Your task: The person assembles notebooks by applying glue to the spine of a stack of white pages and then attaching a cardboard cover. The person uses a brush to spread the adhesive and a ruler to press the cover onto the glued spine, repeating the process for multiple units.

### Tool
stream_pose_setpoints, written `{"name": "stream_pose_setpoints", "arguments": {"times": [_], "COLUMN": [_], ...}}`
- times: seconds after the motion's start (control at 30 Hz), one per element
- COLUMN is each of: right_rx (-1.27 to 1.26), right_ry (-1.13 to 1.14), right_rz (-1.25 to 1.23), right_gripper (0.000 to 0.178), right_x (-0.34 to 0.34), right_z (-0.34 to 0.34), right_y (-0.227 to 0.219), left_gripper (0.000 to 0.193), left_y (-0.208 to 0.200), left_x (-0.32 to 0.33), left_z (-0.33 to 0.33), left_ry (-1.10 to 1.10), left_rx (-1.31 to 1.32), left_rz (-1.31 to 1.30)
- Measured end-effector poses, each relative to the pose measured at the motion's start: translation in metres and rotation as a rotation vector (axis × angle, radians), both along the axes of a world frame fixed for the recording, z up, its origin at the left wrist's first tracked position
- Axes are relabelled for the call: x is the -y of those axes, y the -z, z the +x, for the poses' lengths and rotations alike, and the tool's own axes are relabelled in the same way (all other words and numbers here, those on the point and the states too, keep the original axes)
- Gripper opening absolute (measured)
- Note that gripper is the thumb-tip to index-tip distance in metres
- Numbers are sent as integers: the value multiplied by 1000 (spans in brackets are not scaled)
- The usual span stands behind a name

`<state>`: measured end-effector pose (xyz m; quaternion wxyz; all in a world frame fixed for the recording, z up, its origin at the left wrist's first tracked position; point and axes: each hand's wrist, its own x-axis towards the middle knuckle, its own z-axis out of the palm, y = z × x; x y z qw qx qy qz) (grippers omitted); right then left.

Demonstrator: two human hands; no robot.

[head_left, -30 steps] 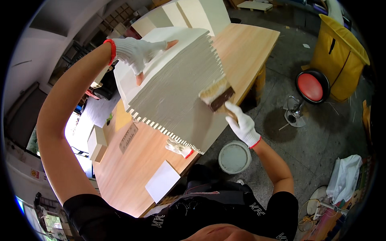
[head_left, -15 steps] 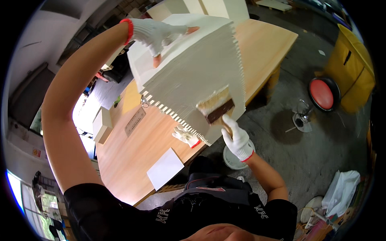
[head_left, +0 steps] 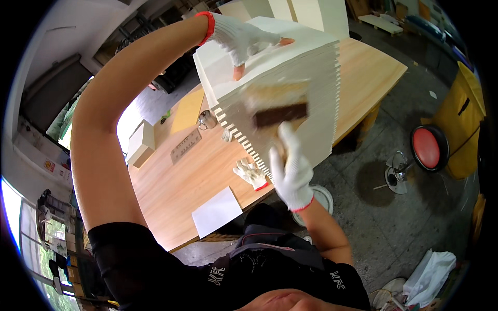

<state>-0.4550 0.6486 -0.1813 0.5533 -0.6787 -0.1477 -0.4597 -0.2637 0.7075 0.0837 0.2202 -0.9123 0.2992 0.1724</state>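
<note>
My left hand (head_left: 244, 44), in a white glove with bare fingertips and a red cuff, presses on the white top of a large block or stack of sheets (head_left: 320, 85), thumb and fingers spread. The stack's grey side faces me, slanting, with toothed, stepped edges down both sides. In my white-gloved right hand (head_left: 293, 173) is the handle of a wide brush (head_left: 281, 115), its pale bristles and dark brown band smeared by motion against the grey side. A loose white glove (head_left: 250, 173) lies on the table beside the stack's lower left corner.
On the wooden table (head_left: 166, 207) lie a white sheet (head_left: 217, 211), a ruler-like plate (head_left: 185, 146), a metal cup (head_left: 207, 120) and a small white box (head_left: 141, 144). A white bucket (head_left: 322, 199) stands below my right hand. Right on the floor are a red-seated stool (head_left: 429, 147) and a yellow bag (head_left: 459, 129).
My right hand has swept the brush upward and slightly left across the grey side. My left hand keeps its place on top; the whole view has shifted, so the scene sits farther right.
</note>
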Motion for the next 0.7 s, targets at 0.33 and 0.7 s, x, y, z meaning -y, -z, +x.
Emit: {"name": "stream_pose_setpoints", "arguments": {"times": [0.33, 0.7], "right_rx": [154, -136], "right_ry": [-48, 68], "right_rz": [-89, -487], "right_gripper": [58, 56], "right_x": [-7, 46], "right_z": [2, -8], "right_y": [-3, 127], "left_gripper": [139, 140], "left_y": [-10, 3], "left_x": [7, -7], "left_z": [-24, -5], "left_ry": [89, 178], "left_rx": [2, 10], "left_rz": [-15, -91]}}
